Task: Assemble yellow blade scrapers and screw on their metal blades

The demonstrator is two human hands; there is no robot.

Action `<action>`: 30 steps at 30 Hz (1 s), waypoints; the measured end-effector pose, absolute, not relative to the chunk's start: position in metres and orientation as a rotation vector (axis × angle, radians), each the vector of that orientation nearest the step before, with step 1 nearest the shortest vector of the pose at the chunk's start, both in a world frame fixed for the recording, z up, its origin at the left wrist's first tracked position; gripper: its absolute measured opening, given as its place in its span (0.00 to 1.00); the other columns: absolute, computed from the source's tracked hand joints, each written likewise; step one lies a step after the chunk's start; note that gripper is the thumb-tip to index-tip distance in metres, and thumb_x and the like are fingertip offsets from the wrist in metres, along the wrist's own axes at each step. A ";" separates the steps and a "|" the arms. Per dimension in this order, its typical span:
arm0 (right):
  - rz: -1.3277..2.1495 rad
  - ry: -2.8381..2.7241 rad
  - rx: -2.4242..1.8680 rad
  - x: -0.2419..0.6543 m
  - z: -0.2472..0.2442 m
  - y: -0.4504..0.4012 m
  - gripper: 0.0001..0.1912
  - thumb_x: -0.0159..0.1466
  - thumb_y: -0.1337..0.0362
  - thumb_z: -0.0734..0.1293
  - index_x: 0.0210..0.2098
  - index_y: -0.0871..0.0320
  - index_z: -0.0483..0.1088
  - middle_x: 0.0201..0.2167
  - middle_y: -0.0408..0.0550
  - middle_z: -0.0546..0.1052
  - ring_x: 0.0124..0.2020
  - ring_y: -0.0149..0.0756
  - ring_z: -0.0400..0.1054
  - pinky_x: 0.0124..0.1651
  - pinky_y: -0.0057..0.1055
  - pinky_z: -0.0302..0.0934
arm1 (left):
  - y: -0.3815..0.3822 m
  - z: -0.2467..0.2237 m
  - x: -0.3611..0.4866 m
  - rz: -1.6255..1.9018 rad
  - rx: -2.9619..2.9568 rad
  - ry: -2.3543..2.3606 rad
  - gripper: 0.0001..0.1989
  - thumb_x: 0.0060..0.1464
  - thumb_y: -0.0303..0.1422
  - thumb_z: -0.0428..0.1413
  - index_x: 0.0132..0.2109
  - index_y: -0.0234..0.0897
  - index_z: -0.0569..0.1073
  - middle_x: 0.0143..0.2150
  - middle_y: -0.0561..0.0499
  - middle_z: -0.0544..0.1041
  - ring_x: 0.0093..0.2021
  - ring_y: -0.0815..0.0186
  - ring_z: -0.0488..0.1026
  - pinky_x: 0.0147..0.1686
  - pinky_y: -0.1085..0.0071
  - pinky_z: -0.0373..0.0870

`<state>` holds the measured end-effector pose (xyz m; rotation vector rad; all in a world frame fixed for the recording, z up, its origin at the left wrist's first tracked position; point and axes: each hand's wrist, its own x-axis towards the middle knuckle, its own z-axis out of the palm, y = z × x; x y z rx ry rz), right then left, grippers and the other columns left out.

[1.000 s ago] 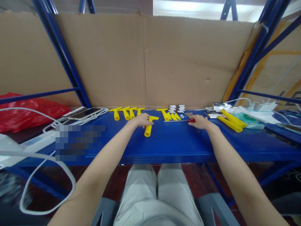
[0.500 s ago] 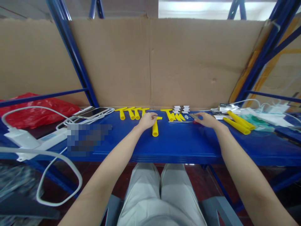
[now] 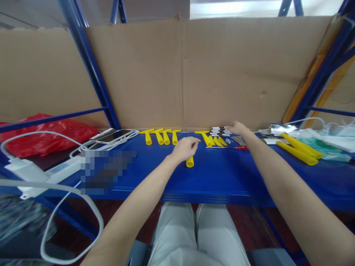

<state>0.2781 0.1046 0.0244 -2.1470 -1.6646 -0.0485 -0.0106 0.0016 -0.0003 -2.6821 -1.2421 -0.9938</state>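
My left hand (image 3: 186,148) is closed around the upper part of a yellow T-shaped handle (image 3: 190,162); the open end of its tube points towards me and the crosspiece is hidden by my fingers. My right hand (image 3: 238,128) reaches to the back of the table, its fingertips pinched at the right end of a stack of black-and-white strips (image 3: 219,132). Just in front lie another yellow T-shaped handle (image 3: 205,138), several small yellow wedges (image 3: 219,141), a screwdriver with a red handle (image 3: 243,147) and a small flat grey piece (image 3: 237,140).
Several yellow T-shaped handles (image 3: 159,136) line the back left of the blue table (image 3: 222,173). Two yellow tubes (image 3: 298,153) lie at the right near plastic bags (image 3: 330,142). A phone (image 3: 114,136), white cables, a power strip (image 3: 63,170) and a red bag (image 3: 47,135) occupy the left.
My right hand has left the small flat grey piece and moved back to the black-and-white stack. My left hand has shifted over the yellow handle's crosspiece. The view has tilted slightly.
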 end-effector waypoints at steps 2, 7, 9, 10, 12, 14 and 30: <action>0.008 -1.532 -2.233 0.270 0.023 0.111 0.32 0.59 0.47 0.61 0.54 0.64 0.65 0.52 0.66 0.70 0.54 0.54 0.64 0.53 0.53 0.56 | 0.001 -0.001 -0.010 -1.005 -2.689 -1.210 0.16 0.56 0.26 0.48 0.46 0.37 0.77 0.45 0.48 0.78 0.46 0.64 0.74 0.48 0.67 0.70; 0.063 -1.386 -2.253 0.257 0.018 0.119 0.32 0.58 0.48 0.63 0.52 0.66 0.66 0.52 0.70 0.70 0.55 0.58 0.63 0.54 0.56 0.54 | -0.004 -0.002 -0.006 -0.957 -2.700 -1.146 0.15 0.56 0.27 0.48 0.46 0.37 0.76 0.42 0.48 0.79 0.44 0.63 0.75 0.46 0.66 0.71; 0.055 -1.334 -2.243 0.254 0.015 0.122 0.32 0.58 0.48 0.63 0.53 0.67 0.66 0.51 0.70 0.70 0.55 0.58 0.63 0.55 0.56 0.53 | -0.006 -0.002 -0.004 -0.950 -2.716 -1.115 0.15 0.56 0.26 0.48 0.46 0.37 0.76 0.42 0.47 0.79 0.44 0.62 0.75 0.46 0.65 0.70; 0.052 -1.308 -2.245 0.254 0.014 0.123 0.33 0.57 0.48 0.63 0.53 0.67 0.65 0.51 0.70 0.70 0.55 0.57 0.63 0.55 0.56 0.52 | -0.007 -0.002 -0.004 -0.955 -2.724 -1.101 0.15 0.56 0.26 0.48 0.45 0.37 0.76 0.42 0.47 0.78 0.44 0.62 0.75 0.46 0.65 0.70; 0.055 -1.273 -2.257 0.252 0.011 0.126 0.34 0.56 0.48 0.64 0.54 0.66 0.65 0.51 0.69 0.70 0.55 0.57 0.63 0.56 0.55 0.52 | -0.008 -0.001 -0.003 -0.966 -2.734 -1.081 0.15 0.56 0.26 0.48 0.45 0.37 0.77 0.43 0.46 0.78 0.45 0.61 0.75 0.47 0.64 0.70; 0.072 -1.266 -2.265 0.251 0.010 0.128 0.32 0.56 0.48 0.65 0.52 0.65 0.67 0.51 0.68 0.70 0.55 0.57 0.63 0.55 0.54 0.54 | -0.009 0.000 -0.004 -0.973 -2.733 -1.076 0.14 0.56 0.27 0.48 0.45 0.37 0.76 0.43 0.47 0.78 0.45 0.61 0.75 0.46 0.64 0.70; -0.074 -0.981 -1.893 0.250 0.012 0.102 0.24 0.61 0.58 0.58 0.53 0.65 0.59 0.53 0.67 0.66 0.56 0.53 0.60 0.57 0.48 0.51 | -0.003 0.001 -0.008 -1.053 -2.672 -1.168 0.15 0.56 0.26 0.49 0.47 0.36 0.76 0.45 0.47 0.78 0.44 0.63 0.74 0.47 0.66 0.70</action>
